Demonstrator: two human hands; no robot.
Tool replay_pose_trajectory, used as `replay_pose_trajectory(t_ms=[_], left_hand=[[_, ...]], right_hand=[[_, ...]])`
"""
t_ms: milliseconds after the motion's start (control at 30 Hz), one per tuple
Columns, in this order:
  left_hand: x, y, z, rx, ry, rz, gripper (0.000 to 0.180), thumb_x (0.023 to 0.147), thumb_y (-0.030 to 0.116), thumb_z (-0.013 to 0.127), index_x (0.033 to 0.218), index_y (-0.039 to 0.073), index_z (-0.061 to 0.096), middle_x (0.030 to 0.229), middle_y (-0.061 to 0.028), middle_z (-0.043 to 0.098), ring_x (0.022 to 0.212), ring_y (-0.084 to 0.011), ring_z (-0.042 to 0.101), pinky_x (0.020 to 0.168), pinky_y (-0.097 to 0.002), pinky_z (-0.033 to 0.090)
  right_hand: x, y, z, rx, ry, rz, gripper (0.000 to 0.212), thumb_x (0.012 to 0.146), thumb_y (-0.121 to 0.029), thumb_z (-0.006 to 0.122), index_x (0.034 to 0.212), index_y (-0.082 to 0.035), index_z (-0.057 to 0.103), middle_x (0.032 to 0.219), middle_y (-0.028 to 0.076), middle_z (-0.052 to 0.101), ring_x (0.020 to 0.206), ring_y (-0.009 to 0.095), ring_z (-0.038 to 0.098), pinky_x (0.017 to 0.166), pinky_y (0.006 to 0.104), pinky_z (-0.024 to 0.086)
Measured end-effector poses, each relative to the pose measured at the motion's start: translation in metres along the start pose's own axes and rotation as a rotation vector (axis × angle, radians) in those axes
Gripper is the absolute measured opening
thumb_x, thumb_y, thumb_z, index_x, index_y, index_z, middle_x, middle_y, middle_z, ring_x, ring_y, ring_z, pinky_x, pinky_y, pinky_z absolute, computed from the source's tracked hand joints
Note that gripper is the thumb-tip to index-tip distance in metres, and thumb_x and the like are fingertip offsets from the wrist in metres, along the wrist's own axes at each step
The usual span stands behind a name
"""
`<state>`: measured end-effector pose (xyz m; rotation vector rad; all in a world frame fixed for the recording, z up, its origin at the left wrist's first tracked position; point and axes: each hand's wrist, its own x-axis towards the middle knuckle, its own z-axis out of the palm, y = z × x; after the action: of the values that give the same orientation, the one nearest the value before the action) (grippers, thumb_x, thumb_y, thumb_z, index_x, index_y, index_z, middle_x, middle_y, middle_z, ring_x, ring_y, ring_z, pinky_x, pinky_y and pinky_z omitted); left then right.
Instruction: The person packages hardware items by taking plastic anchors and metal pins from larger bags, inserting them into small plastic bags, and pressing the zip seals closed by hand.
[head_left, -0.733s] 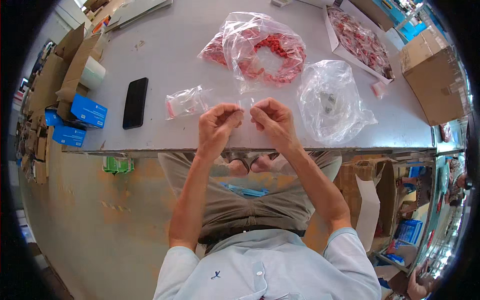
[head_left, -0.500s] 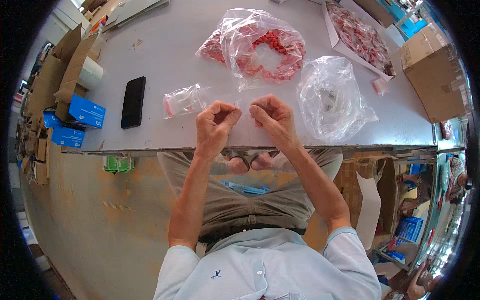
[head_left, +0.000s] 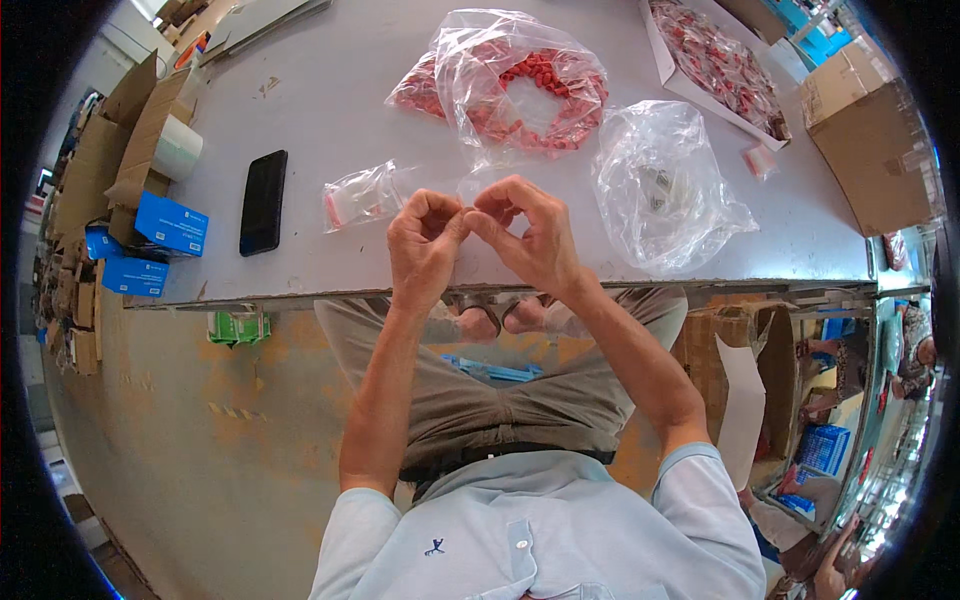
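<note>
Above the table's near edge, my left hand (head_left: 422,245) and my right hand (head_left: 530,235) meet at their fingertips, thumbs and index fingers pinched. Between and just beyond them shows a faint, see-through piece of plastic, which looks like a small clear plastic bag (head_left: 476,184); most of it is hidden by the fingers. To the left of my left hand lies a bundle of small clear bags (head_left: 362,197) with reddish edges. Farther back is a large clear bag (head_left: 545,85) of small red pieces, spread in a ring. A crumpled clear bag (head_left: 665,190) with something pale inside lies right of my right hand.
A black phone (head_left: 264,203) lies on the left of the table (head_left: 330,100). Beyond it stand an open carton (head_left: 140,140) and blue boxes (head_left: 172,225). A white tray (head_left: 715,70) of bagged red pieces, a small reddish packet (head_left: 760,161) and a cardboard box (head_left: 868,140) are at the right.
My right hand has moved left, bringing its fingertips up against those of my left hand; a gap stood between them before. The things on the table stay in place.
</note>
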<state>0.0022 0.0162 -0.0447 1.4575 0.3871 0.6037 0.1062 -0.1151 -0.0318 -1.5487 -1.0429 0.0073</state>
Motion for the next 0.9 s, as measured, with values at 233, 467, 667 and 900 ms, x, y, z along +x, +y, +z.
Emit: replay_pose_trajectory(t_ms=[233,467,667,900], left_hand=[[-0.005,0.003,0.006,0.249,-0.043,0.029,0.005,0.096,0.002,0.073,0.097,-0.001,0.069,0.086,-0.0001,0.070,0.079,-0.0054,0.064,0.072,-0.0228,0.054],[-0.005,0.010,0.009,0.347,-0.022,-0.002,0.005,0.092,0.003,0.075,0.094,-0.001,0.073,0.082,-0.0049,0.076,0.077,-0.0089,0.069,0.072,-0.0263,0.056],[0.002,0.001,0.016,0.368,-0.009,0.094,0.008,0.091,0.005,0.077,0.096,-0.001,0.075,0.083,-0.0056,0.077,0.079,-0.0095,0.072,0.074,-0.0266,0.058],[0.001,-0.013,0.002,0.360,-0.069,0.140,0.012,0.094,0.009,0.076,0.105,0.004,0.078,0.091,-0.0025,0.078,0.084,-0.0091,0.071,0.079,-0.0245,0.056]], right_hand=[[-0.006,0.014,-0.002,0.236,-0.061,0.327,0.021,0.093,-0.016,0.078,0.100,0.002,0.070,0.085,0.006,0.072,0.077,0.009,0.065,0.069,0.0277,0.055],[-0.003,0.018,-0.002,0.143,-0.064,0.341,0.018,0.091,-0.014,0.073,0.094,0.004,0.073,0.083,0.008,0.074,0.079,0.010,0.067,0.071,0.0285,0.056],[-0.004,0.025,-0.001,0.098,-0.001,0.239,0.022,0.089,-0.018,0.073,0.097,0.003,0.075,0.087,0.012,0.077,0.080,0.013,0.071,0.072,0.0303,0.058],[-0.002,0.013,-0.003,0.037,-0.030,0.314,0.023,0.088,-0.013,0.065,0.099,0.006,0.072,0.081,0.014,0.073,0.076,0.017,0.068,0.071,0.0328,0.055]])
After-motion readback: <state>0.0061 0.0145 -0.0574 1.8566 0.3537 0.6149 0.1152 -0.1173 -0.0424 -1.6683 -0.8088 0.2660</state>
